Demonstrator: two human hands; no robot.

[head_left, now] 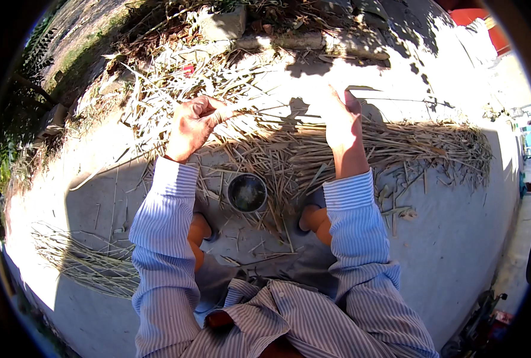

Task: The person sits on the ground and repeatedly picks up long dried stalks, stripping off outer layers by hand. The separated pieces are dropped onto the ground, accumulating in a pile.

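Note:
My left hand (pixel 195 126) is closed in a pinch, thumb against the fingers, on a thin dry stalk (pixel 264 108) that runs out toward the right. My right hand (pixel 343 122), partly washed out by sunlight, is also closed, with a thin stalk end showing beyond its fingers. Both hands are held up above a loose heap of pale dry strips (pixel 176 98) and a long bundle of dry stalks (pixel 396 146). Between my feet stands a round metal pot (pixel 247 193) with a dark inside; its contents are unclear.
A smaller sheaf of greenish stalks (pixel 89 262) lies on the concrete floor (pixel 444 238) at the left. Stone blocks (pixel 223 25) and dry leaves line the far edge. A red container (pixel 469 17) stands at the far right. Broken bits of stalk are scattered about my feet.

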